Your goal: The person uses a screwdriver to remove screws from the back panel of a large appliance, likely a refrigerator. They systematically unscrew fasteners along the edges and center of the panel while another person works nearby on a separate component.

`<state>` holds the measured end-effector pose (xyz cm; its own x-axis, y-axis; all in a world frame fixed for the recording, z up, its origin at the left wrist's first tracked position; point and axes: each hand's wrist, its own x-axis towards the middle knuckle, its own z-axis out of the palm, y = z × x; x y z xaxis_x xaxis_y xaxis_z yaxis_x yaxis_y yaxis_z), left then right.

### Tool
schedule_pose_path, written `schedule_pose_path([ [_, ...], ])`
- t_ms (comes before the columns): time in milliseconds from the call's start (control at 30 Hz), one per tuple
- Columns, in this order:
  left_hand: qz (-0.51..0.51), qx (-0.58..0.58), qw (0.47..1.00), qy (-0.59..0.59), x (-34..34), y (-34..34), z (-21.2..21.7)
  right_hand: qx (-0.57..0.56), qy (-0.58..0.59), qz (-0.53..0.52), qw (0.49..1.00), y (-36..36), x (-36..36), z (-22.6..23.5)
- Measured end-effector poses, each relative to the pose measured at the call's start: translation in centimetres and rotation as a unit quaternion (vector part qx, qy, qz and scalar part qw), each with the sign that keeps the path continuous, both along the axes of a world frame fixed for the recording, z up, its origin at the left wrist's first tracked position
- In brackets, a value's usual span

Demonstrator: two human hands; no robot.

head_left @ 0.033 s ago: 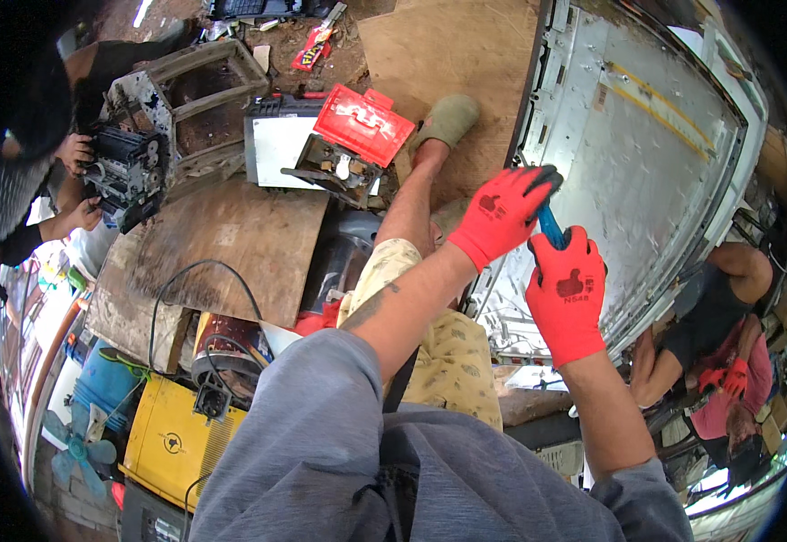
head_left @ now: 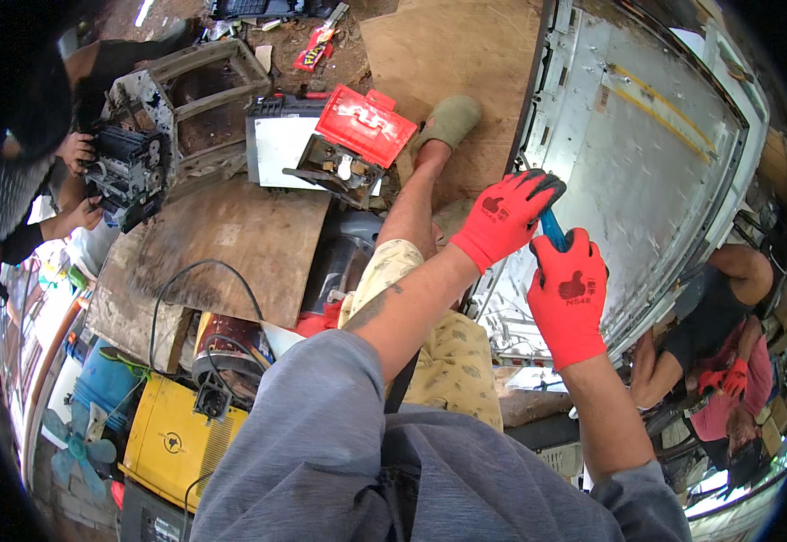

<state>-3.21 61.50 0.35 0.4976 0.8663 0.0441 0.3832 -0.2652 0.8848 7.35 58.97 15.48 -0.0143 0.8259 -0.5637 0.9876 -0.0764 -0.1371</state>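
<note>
1. Two hands in red gloves with black fingertips meet at the middle right of the view, over the edge of a large grey-white metal panel (head_left: 646, 154) that lies tilted on the ground.
2. The left hand (head_left: 504, 217) comes in from the lower centre on a bare forearm; its fingers (head_left: 538, 185) are curled closed around the upper end of a blue tool handle (head_left: 551, 228).
3. The right hand (head_left: 569, 294) sits just below and to the right of the left one, its fingers closed around the lower part of the same handle, so only a short blue strip shows between the two gloves.
4. The tool's working end is hidden by the gloves, so what kind of tool it is cannot be told.
5. The handle lies right at the panel's dark left edge, touching or just beside it; which cannot be told.
6. The person's bare leg stretches up the middle of the view to a foot in an olive sandal (head_left: 447, 122), resting on a sheet of plywood (head_left: 447, 45).
7. Left of the foot lies a red plastic case (head_left: 366, 122), open against a white box (head_left: 276, 149).
8. At far left, another person's hands hold a black machine part (head_left: 127, 172) beside a worn metal frame (head_left: 204, 81).
9. A yellow machine (head_left: 172, 443) with black cables stands at lower left.
</note>
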Motion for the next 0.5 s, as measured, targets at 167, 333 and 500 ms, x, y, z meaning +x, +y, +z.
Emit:
schedule_pose_path([
  [167, -0.018, -0.001, 0.999, 0.042, -0.6, -0.8, -1.3, -0.025, 0.138, -0.313, 0.939, 0.7, -0.3, 0.0],
  [333, -0.015, -0.017, 0.998, 0.058, -0.2, 0.2, -0.9, 0.016, 0.036, -0.166, 0.985, 0.5, 0.1, -0.9],
  [500, -0.042, -0.015, 0.999, 0.015, 1.2, 2.5, 0.0, 0.062, -0.006, -0.057, 0.996, 1.4, 0.1, -0.8],
])
